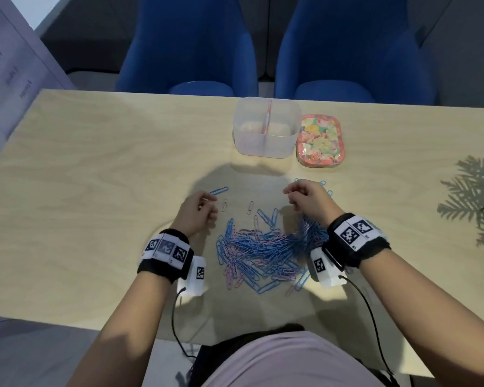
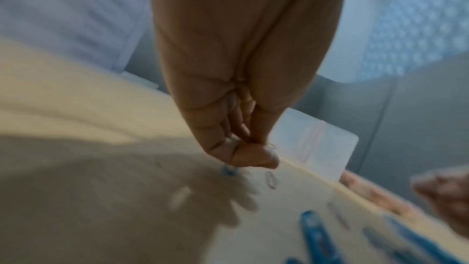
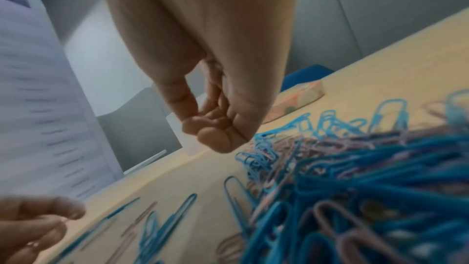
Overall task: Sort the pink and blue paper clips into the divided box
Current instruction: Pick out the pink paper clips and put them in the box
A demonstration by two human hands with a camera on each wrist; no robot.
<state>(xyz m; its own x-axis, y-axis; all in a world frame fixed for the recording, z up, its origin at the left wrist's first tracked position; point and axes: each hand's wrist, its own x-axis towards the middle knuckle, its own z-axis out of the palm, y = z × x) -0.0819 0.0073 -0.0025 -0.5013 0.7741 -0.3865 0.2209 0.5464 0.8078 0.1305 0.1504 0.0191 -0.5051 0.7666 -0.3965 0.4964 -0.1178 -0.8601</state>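
Note:
A heap of pink and blue paper clips [image 1: 263,247] lies on the table between my wrists, and it fills the lower right of the right wrist view [image 3: 355,188]. The clear divided box [image 1: 267,127] stands beyond it, its partition pink-edged. My left hand [image 1: 204,210] hovers left of the heap with curled fingers and pinches a thin pink clip [image 2: 272,146]. A single blue clip [image 1: 218,190] lies just past it. My right hand [image 1: 291,196] is raised over the heap's right side, thumb pressed to curled fingertips [image 3: 210,136]. No clip shows between them.
A floral lid [image 1: 320,141] lies right of the box. Two loose pink clips [image 1: 250,208] sit between my hands. Blue chairs [image 1: 190,51] stand behind the table, a printed sheet [image 1: 9,79] hangs at the left, and a plant's shadow [image 1: 475,196] falls at the right edge.

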